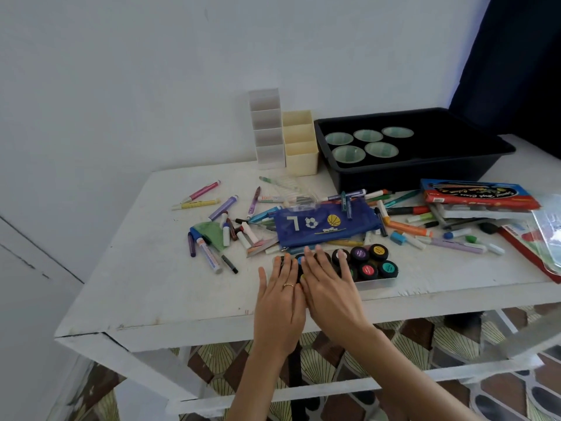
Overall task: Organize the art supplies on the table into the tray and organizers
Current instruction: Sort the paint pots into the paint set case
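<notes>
both hands lie flat on a set of small black-lidded paint pots (372, 262) with coloured labels, packed in a clear plastic holder at the near edge of the white painted wooden worktop (145, 287); the left hand (280, 291), with a ring on one finger, covers the pots at the left end, its fingers (287, 267) straight and slightly spread, gripping nothing; the right hand (329, 284) lies just beside it and partly over it, fingers straight and fanned across the lids, also holding nothing; just behind the pots lies a blue fabric pencil case (324, 223) printed with a football and a basketball; loose coloured markers (209, 255) lie scattered to the left, right and behind it; a red flat box of pens (476, 196) rests on other packs at the right side; at the back stands a black plastic tray (425, 173) holding five pale green round cups (349, 154); left of it, touching each other, stand a cream compartment organizer (300, 147) and a taller white compartment organizer (267, 129), against the wall.
</notes>
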Demonstrator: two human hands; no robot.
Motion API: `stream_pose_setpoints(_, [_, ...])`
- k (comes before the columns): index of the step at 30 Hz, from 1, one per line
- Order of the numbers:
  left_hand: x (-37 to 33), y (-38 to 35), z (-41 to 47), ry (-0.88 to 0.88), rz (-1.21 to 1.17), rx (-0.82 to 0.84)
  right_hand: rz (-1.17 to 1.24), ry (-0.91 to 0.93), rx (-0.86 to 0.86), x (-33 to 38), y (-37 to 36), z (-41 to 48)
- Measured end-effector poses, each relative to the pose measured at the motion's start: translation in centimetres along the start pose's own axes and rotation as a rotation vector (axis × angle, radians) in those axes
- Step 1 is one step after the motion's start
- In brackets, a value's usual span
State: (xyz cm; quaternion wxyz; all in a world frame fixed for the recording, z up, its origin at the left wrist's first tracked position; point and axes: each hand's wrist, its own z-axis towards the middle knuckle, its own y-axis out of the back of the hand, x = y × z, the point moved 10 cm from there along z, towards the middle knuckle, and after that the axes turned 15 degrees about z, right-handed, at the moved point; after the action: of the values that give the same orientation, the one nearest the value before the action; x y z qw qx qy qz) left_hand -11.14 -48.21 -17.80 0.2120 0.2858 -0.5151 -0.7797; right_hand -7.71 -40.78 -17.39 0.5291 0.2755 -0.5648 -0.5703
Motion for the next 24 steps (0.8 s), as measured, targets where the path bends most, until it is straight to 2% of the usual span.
stream_pose_setpoints(7, [-0.2, 0.3, -0.1, 0.046, -0.007, 0.026, 0.124, 0.029, 0.012, 0.4, -0.3, -1.1])
stream_pose_setpoints(11, [-1.0, 2.6, 1.8, 0.076, 0.083, -0.034, 0.289, -0.037, -0.120, -2.3, 2.2, -0.2])
stream_pose_setpoints(13, [-2.2, 2.0, 3.2, 0.009, 0.081, -0.007, 0.233, -0.096, -0.171, -4.3, 3.4, -0.1])
stream_pose_setpoints(16, [-3.4, -0.5, 4.2, -0.064, 0.107, 0.090, 0.106, -0.121, -0.079, -6.1, 2.3, -0.6])
stream_pose_setpoints(19, [-3.1, -1.8, 3.9, -0.029, 0.214, 0.108, 0.099, -0.121, -0.073, -6.4, 2.0, -1.1])
stream_pose_setpoints(24, [-2.8, -2.0, 3.9, -0.022, 0.208, 0.065, 0.087, -0.120, -0.027, -6.3, 1.6, -1.0])
